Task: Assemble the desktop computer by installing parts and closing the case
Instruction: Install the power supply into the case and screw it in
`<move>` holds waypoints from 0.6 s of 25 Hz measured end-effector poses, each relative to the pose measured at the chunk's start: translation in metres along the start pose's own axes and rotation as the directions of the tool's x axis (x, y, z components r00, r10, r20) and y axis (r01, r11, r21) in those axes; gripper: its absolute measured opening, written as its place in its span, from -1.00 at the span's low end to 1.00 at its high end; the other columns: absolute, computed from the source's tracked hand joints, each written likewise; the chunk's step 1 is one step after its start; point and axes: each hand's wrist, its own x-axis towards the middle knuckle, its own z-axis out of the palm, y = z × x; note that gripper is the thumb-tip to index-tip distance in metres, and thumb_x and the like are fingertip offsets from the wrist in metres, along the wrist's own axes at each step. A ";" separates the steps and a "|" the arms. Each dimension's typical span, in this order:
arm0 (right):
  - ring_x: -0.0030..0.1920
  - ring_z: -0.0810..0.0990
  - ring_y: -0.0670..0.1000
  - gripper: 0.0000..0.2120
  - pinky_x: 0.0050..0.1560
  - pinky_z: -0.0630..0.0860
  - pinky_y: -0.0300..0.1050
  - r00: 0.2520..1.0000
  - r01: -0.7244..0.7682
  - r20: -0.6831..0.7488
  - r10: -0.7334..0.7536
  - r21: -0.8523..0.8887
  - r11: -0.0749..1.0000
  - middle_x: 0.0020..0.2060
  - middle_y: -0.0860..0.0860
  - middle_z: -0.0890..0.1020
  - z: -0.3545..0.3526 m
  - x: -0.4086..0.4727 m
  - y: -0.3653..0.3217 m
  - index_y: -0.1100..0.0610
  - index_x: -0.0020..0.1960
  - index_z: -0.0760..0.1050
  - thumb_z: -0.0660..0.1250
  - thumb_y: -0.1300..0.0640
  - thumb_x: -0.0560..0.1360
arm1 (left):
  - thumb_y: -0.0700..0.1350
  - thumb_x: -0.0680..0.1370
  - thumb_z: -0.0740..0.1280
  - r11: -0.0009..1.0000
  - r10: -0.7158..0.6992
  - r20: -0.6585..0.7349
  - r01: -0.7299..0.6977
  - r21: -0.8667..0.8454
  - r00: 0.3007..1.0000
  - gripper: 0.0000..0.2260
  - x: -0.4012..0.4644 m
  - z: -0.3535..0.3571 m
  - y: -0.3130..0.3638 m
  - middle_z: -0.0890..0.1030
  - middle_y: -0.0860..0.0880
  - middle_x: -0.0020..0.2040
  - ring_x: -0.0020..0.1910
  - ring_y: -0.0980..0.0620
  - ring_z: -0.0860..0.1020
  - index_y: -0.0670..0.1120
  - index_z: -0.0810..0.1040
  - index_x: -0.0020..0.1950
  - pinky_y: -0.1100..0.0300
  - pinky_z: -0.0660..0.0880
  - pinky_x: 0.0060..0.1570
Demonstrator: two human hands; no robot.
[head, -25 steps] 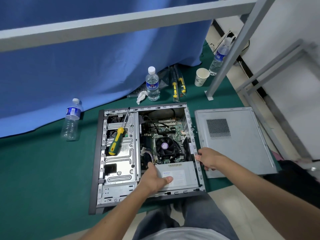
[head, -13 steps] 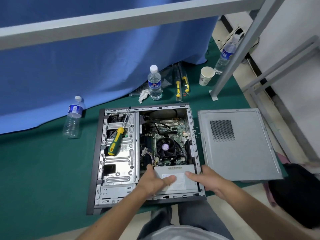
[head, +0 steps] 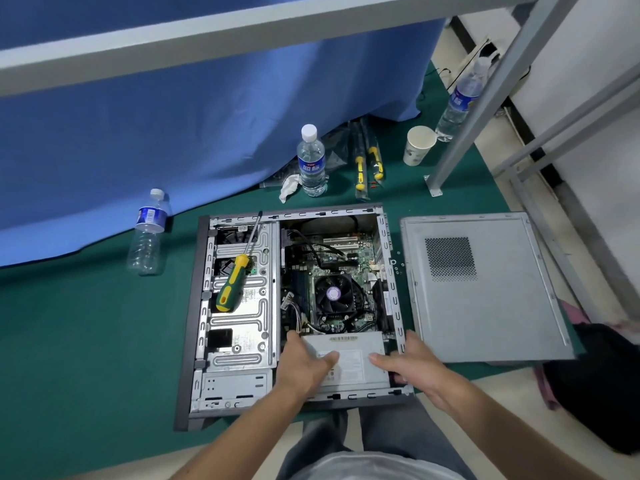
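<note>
**Both hands on the power supply in the open case**

A dark green mat point(head: 86, 341) covers the floor in front of a hanging blue curtain point(head: 173, 133), with a grey metal frame point(head: 460, 133) standing at the right. On the mat lies the open grey metal desktop computer case point(head: 239, 344), its side facing up. Inside, the green motherboard point(head: 349, 265) with its round black cooler fan point(head: 334, 294) sits in the right half, and a screwdriver with a green and yellow handle point(head: 231, 285) rests tilted across the silver drive cage in the left half.

The grey box-shaped power supply point(head: 349, 362) sits in the near right corner of the case, just below the motherboard. The left hand point(head: 304, 365) holds its left edge, thumb lying across the top face, fingers hidden down the side by the cable bundle. The right hand point(head: 412, 365) takes the right end, thumb on the top face and fingers curled over the case's side rail; this grip is narrow, wrapped round the unit's edge.

The flat grey side panel with a perforated vent patch point(head: 485, 289) lies on the mat just beside the case on the right, apart from it.

Beyond the case stand a clear plastic water bottle with a blue label point(head: 311, 161), a white paper cup point(head: 417, 145), and two yellow-handled tools point(head: 369, 161) in packaging. Another bottle point(head: 149, 233) stands to the left, near the curtain.
</note>
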 end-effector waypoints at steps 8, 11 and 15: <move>0.12 0.58 0.09 -0.39 0.10 0.49 -0.08 0.929 0.173 -0.114 -0.353 -0.708 0.684 0.16 0.09 0.57 0.040 -0.033 -0.019 0.12 0.52 0.09 0.26 -0.01 0.59 | -0.02 0.53 0.44 0.996 0.003 -0.043 0.001 0.084 0.999 -0.65 -0.002 -0.003 0.003 0.50 -0.09 0.00 -0.13 0.06 0.51 -0.04 0.24 -0.07 0.18 0.39 -0.16; 0.10 0.57 0.08 -0.25 0.04 0.48 -0.13 0.980 0.092 -0.087 -0.181 -0.605 0.791 0.18 0.08 0.57 0.044 -0.023 -0.028 0.06 0.57 -0.05 0.30 -0.04 0.56 | 0.00 0.52 0.44 0.992 -0.065 -0.041 0.069 0.102 0.997 -0.61 -0.003 -0.004 0.013 0.52 -0.09 0.08 -0.04 0.01 0.55 -0.12 0.30 0.14 0.17 0.41 -0.13; 0.05 0.55 0.02 -0.31 0.06 0.47 -0.12 0.999 0.042 -0.002 -0.050 -0.499 0.866 0.28 0.02 0.53 0.037 -0.014 -0.033 -0.07 0.51 0.07 0.35 -0.08 0.52 | 0.01 0.52 0.45 0.986 -0.099 -0.040 0.104 0.134 0.994 -0.50 -0.003 -0.006 0.016 0.54 -0.09 0.15 0.03 -0.02 0.55 -0.16 0.28 0.27 0.15 0.43 -0.08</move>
